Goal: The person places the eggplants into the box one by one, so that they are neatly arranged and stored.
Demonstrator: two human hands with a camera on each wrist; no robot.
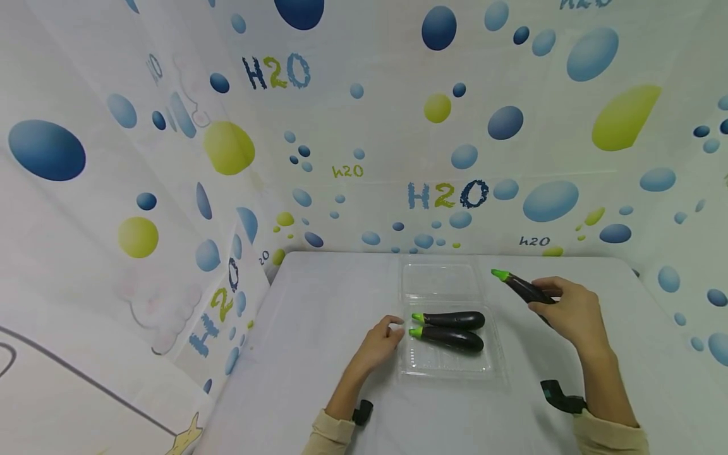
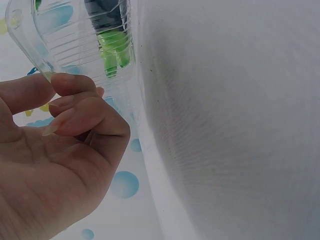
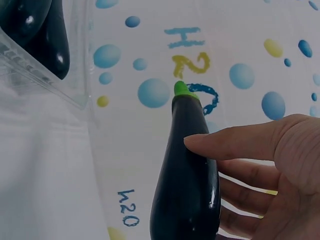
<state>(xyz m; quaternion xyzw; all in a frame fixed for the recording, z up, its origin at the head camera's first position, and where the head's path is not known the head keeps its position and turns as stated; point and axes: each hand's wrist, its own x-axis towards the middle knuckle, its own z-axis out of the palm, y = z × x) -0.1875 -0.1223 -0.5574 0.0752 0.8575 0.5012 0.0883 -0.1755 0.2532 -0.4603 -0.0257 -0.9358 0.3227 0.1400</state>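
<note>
My right hand point(image 1: 573, 314) grips a dark eggplant point(image 1: 522, 288) with a bright green stem end, held up to the right of a clear plastic container point(image 1: 449, 368). In the right wrist view the thumb lies across the near side of the eggplant point(image 3: 185, 175), with the other fingers behind it. My left hand point(image 1: 378, 344) pinches the container's left edge, its fingers curled at the rim point(image 2: 30, 55) in the left wrist view. Two more eggplants point(image 1: 455, 320) lie side by side in the container, green ends pointing left. The hinged lid point(image 1: 440, 278) lies folded back, away from me.
A white cloth covers the table point(image 1: 318, 297). Behind it and along the left hang white sheets point(image 1: 375, 126) printed with blue and green dots and H2O lettering. Dark straps with small cameras point(image 1: 560, 399) sit on both wrists, by the beige sleeves.
</note>
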